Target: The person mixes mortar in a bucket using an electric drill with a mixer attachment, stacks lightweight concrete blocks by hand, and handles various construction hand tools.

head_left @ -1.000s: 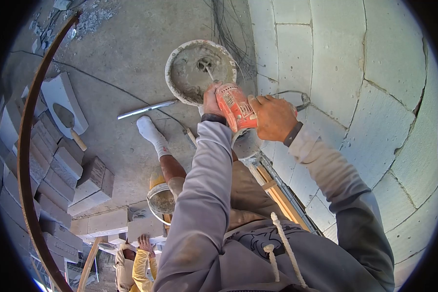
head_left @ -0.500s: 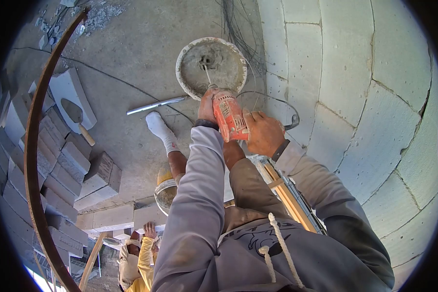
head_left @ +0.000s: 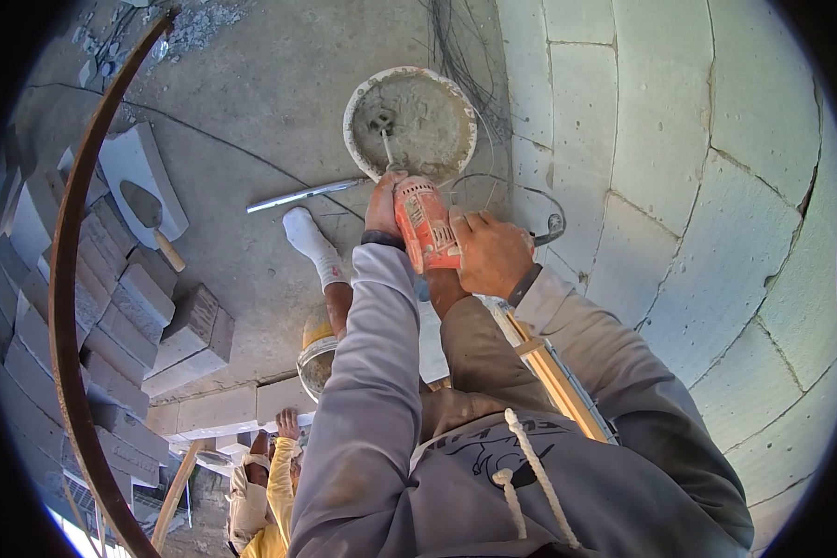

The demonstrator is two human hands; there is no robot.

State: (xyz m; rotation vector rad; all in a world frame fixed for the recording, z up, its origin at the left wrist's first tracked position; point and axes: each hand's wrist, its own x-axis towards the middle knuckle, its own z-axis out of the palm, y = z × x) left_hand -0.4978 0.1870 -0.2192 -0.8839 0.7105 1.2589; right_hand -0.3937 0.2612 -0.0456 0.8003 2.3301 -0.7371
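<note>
A dusty red power drill [head_left: 425, 223] is held between both of my hands. My left hand [head_left: 382, 206] is wrapped round its front end, near the chuck. My right hand [head_left: 495, 251] grips the rear part, its fingers closed over the side, with the handle hidden beneath. From the drill a thin mixing paddle [head_left: 384, 135] reaches into a round bucket [head_left: 348, 130], and its head shows at the surface of the wet grey mortar [head_left: 428, 116].
Pale block wall [head_left: 660, 167] rises on the right. Stacked blocks [head_left: 112, 316] fill the left, with a trowel [head_left: 143, 206] on one. A metal bar [head_left: 307, 196] and a cable [head_left: 205, 139] lie on the floor. Another bucket [head_left: 316, 358] stands near my leg; a person in yellow [head_left: 279, 493] is below.
The drill and both hands have shifted slightly left. The paddle head has moved toward the left side of the mortar and shows more clearly above it.
</note>
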